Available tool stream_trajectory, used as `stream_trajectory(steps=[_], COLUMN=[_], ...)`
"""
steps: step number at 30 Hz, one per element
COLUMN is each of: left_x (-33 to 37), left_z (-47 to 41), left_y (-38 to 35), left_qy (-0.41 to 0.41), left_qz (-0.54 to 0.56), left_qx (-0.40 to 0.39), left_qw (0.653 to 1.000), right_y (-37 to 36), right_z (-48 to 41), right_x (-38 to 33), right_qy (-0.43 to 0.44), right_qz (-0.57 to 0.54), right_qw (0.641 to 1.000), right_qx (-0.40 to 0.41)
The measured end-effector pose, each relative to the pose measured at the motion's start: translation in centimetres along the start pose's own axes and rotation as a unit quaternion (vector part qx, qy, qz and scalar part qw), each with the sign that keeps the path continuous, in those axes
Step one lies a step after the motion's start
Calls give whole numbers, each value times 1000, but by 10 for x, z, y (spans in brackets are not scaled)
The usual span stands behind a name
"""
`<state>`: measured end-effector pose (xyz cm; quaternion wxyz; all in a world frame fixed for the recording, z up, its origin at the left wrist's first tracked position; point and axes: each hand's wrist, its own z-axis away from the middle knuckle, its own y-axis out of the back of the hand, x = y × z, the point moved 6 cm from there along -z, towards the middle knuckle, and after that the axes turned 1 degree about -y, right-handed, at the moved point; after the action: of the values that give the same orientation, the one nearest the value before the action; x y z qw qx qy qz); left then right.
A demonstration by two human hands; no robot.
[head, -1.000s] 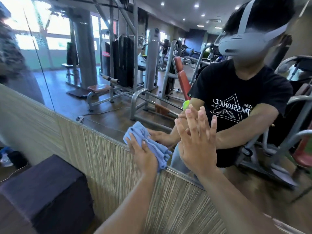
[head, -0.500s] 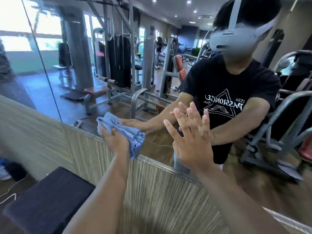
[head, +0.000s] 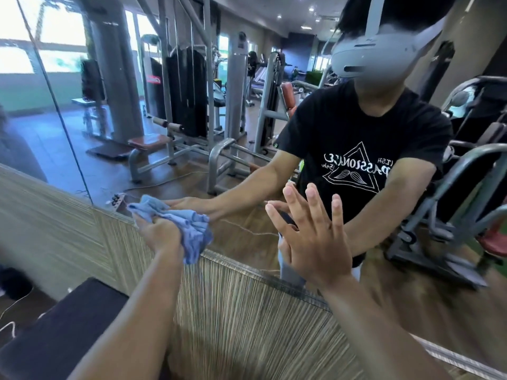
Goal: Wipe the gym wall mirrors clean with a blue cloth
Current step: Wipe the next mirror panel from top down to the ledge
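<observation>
left hand point(head: 160, 235): grips blue cloth point(head: 193, 229), mirror point(head: 109, 165) lower edge | right hand point(head: 315, 242): flat

This is a gym, seen mostly as a reflection in a large frameless wall mirror point(head: 68, 119) fixed above a striped beige wall panel point(head: 247, 311). The glass shows grey steel cable machines with tall black weight stacks point(head: 186, 89), a low brown padded seat point(head: 149, 141), an orange-red upholstered back pad point(head: 288, 91) and curved grey tubular frames point(head: 452, 187) on a brown wood-plank floor point(head: 164, 187). Small round recessed ceiling lights point(head: 311, 9) and bright windows point(head: 16, 58) line the long room.
</observation>
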<state>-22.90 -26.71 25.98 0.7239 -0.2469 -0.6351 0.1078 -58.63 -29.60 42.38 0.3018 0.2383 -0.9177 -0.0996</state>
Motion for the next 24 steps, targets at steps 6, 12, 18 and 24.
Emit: stream_trajectory(steps=[6, 12, 18, 24], left_x=[13, 31, 56, 144], left_z=[39, 185, 142, 131], left_y=[5, -16, -20, -58], left_qy=[-28, -34, -43, -161], left_qz=[-76, -139, -124, -143], left_qx=[14, -77, -52, -35], left_qw=[997, 987, 990, 976], right_y=[1, 4, 10, 23], right_z=[0, -1, -3, -8], right_x=[0, 0, 1, 2], right_qy=[-2, -5, -15, -11], right_qz=[16, 18, -3, 6], right_qw=[1000, 1000, 1000, 1000], right_qx=[15, 18, 12, -6])
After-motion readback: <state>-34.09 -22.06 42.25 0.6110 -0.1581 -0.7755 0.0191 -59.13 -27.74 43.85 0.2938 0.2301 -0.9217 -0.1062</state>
